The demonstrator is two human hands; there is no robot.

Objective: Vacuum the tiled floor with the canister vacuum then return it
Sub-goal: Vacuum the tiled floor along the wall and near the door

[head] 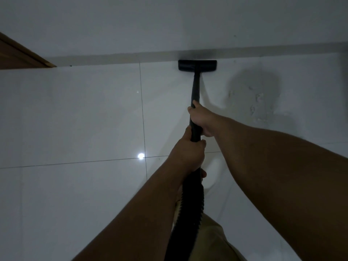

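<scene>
A black vacuum wand (pixel 195 87) runs straight ahead of me to a wide black floor nozzle (pixel 197 65), which lies flat on the white tiled floor (pixel 84 113) against the skirting. My right hand (pixel 200 119) grips the wand higher up, fingers wrapped round it. My left hand (pixel 185 153) grips the wand's lower end, just above the ribbed black hose (pixel 190 208) that drops toward my body. The canister is out of view.
A grey skirting strip (pixel 113 58) and white wall (pixel 169 25) close off the floor ahead. A brown wooden door frame (pixel 20 53) stands at the far left. A ceiling light reflects off the tiles (pixel 140 155). A dull patchy mark (pixel 258 95) lies right of the nozzle.
</scene>
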